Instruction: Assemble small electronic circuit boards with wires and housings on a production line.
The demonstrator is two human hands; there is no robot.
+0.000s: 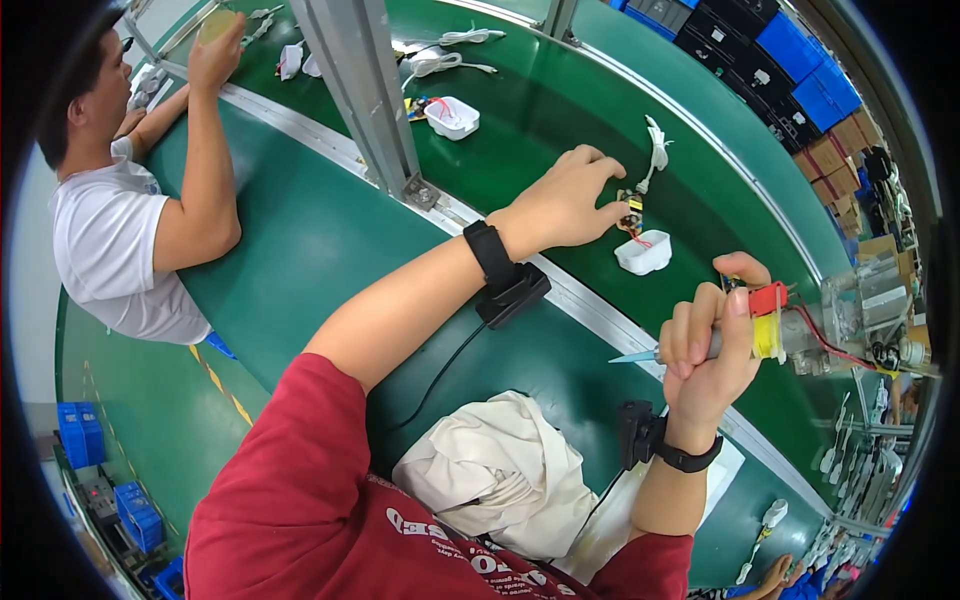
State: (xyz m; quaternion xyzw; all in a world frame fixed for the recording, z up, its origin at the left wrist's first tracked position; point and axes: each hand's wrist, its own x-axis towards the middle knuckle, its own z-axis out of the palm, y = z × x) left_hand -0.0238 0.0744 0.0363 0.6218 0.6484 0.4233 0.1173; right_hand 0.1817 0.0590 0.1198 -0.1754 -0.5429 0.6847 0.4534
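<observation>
My left hand reaches over the green belt with its fingers apart. Its thumb tip is at the edge of a small circuit board; whether they touch I cannot tell. A white cable runs from the board's far side, and red wires lead to a white plastic housing lying open on the near side. My right hand is wrapped around a glue dispenser with a pale blue tapered nozzle, yellow tape and a red switch. The nozzle points left, above the near worktop, apart from the board.
A metal post stands at the belt's near rail. Beyond it lie another white housing and white cables. Cream cloth is bundled before me. A co-worker sits at the left. Blue crates are stacked far right.
</observation>
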